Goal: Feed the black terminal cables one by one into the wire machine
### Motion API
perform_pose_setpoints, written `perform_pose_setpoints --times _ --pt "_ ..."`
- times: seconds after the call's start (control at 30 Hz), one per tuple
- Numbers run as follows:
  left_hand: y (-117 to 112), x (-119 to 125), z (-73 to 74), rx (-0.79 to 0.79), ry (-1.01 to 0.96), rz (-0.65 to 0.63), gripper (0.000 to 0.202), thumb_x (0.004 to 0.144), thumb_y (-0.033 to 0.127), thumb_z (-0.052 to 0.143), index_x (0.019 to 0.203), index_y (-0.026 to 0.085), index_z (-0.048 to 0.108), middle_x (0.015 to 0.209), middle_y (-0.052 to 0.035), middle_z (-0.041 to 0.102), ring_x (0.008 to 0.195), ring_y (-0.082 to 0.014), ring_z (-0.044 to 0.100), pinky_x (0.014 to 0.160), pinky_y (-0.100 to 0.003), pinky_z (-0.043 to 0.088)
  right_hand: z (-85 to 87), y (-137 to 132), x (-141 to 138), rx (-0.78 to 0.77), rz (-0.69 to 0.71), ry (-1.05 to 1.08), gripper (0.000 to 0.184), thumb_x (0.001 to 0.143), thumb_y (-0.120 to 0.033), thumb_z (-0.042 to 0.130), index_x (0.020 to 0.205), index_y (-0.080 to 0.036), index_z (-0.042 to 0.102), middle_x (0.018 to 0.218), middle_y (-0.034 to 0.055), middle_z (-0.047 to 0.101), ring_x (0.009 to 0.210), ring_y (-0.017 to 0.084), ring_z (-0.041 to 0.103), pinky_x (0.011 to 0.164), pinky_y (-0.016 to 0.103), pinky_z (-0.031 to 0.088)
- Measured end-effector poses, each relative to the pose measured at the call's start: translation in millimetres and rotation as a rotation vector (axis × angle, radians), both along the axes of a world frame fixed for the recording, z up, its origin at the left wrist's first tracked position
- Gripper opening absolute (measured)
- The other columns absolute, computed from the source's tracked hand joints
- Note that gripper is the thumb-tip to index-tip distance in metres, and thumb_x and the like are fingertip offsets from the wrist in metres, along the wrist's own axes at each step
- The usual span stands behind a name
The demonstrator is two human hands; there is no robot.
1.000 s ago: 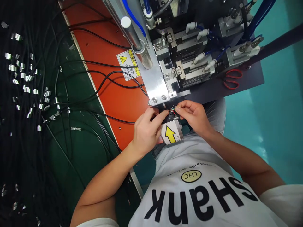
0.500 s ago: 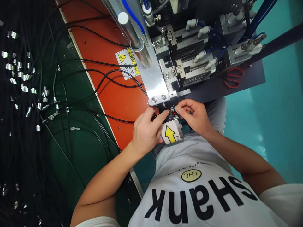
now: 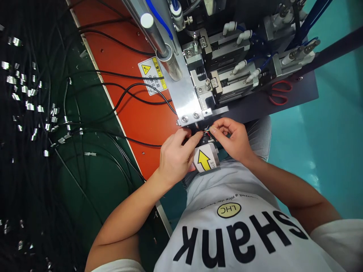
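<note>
Guide: Nothing has shifted since a second ago. Your left hand (image 3: 174, 155) stays pinched on the black cable (image 3: 147, 144), your right hand (image 3: 234, 141) on the coloured wire ends (image 3: 206, 131) between your fingertips.

Operator: How do I seat them?

Guide: Keep the cable taut. Fan the ends flat, just beyond the arrow block (image 3: 205, 160).

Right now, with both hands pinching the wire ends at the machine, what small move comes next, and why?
Probably ease the coloured wire ends forward, under the metal plate. The left hand and right hand pinch them just short of its edge, and the yellow arrow label points that way. The slot itself is hidden.
</note>
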State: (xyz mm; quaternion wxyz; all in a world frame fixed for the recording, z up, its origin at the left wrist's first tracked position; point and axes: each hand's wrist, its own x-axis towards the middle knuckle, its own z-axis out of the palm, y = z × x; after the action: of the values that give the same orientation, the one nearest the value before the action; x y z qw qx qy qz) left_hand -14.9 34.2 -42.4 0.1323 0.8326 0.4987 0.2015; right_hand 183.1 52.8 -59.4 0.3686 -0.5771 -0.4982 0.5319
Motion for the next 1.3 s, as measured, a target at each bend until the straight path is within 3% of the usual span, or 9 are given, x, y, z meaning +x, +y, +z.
perform_pose_setpoints --times 0.13,0.5,0.63,0.83,0.9,1.1,1.2,1.3 --pt "0.5 -0.5 -1.3 0.029 0.024 -0.022 0.034 0.094 0.016 0.043 0.116 0.021 0.068 0.083 -0.0069 0.059 0.079 -0.0172 0.059 0.065 -0.026 0.045 0.4 -1.4 -2.1 0.094 0.001 -0.091 0.009 0.087 -0.026 0.063 0.081 -0.020 0.062 0.076 -0.0004 0.063 0.064 0.012 0.055 0.062 0.029 0.043" --pt "-1.6 3.6 3.7 0.038 0.104 0.011 0.031 0.095 0.019 0.046 0.117 0.020 0.068 0.096 -0.0111 0.063 0.081 -0.0191 0.057 0.069 -0.030 0.044 -1.8 -2.9 1.7 0.041 0.026 -0.056 0.013 0.090 -0.032 0.062 0.085 -0.020 0.063 0.075 -0.0001 0.064 0.058 0.012 0.058 0.055 0.028 0.041" --pt "-2.0 2.5 2.7 0.032 0.089 0.014 0.031 0.094 0.019 0.047 0.118 0.020 0.068 0.097 -0.0113 0.062 0.081 -0.0190 0.056 0.069 -0.030 0.044 3.7 -2.2 -0.3 0.110 0.018 -0.080 0.011 0.088 -0.030 0.065 0.086 -0.020 0.066 0.083 0.0005 0.067 0.061 0.010 0.057 0.059 0.027 0.044" --pt "-1.8 2.0 2.8 0.021 0.075 0.014 0.032 0.095 0.019 0.045 0.118 0.020 0.068 0.096 -0.0113 0.062 0.084 -0.0197 0.057 0.068 -0.030 0.045 0.4 -0.5 -7.5 0.146 -0.038 -0.103 0.008 0.085 -0.028 0.068 0.083 -0.020 0.066 0.076 -0.0016 0.065 0.059 0.009 0.054 0.061 0.026 0.044" --pt "-1.4 1.6 2.2 0.032 0.071 0.009 0.031 0.095 0.018 0.046 0.117 0.019 0.068 0.095 -0.0112 0.062 0.085 -0.0198 0.058 0.068 -0.030 0.045 -1.8 -0.2 -8.3 0.093 -0.043 -0.070 0.011 0.086 -0.029 0.068 0.081 -0.019 0.064 0.071 -0.0024 0.062 0.056 0.009 0.052 0.058 0.026 0.042" --pt "-0.8 0.5 1.2 0.060 0.067 -0.025 0.031 0.094 0.016 0.046 0.116 0.017 0.067 0.096 -0.0109 0.064 0.083 -0.0195 0.059 0.069 -0.030 0.045 -4.2 8.1 -9.7 -0.258 -0.026 0.226 0.019 0.085 -0.033 0.069 0.079 -0.017 0.061 0.061 -0.0043 0.054 0.049 0.007 0.047 0.049 0.023 0.037" --pt "-0.7 0.6 1.9 0.053 0.052 -0.034 0.030 0.093 0.015 0.047 0.117 0.016 0.066 0.096 -0.0106 0.065 0.085 -0.0203 0.060 0.069 -0.030 0.045 -3.7 10.1 -4.2 -0.297 -0.019 0.241 0.023 0.083 -0.036 0.071 0.077 -0.016 0.062 0.064 -0.0032 0.056 0.049 0.006 0.046 0.049 0.023 0.037" --pt "-0.2 0.8 2.3 0.042 0.037 -0.036 0.029 0.093 0.015 0.047 0.115 0.016 0.065 0.096 -0.0096 0.066 0.085 -0.0200 0.061 0.069 -0.030 0.045 -3.2 2.1 3.5 -0.224 -0.071 0.153 0.026 0.085 -0.042 0.070 0.082 -0.017 0.063 0.066 -0.0028 0.056 0.050 0.007 0.048 0.049 0.023 0.038"
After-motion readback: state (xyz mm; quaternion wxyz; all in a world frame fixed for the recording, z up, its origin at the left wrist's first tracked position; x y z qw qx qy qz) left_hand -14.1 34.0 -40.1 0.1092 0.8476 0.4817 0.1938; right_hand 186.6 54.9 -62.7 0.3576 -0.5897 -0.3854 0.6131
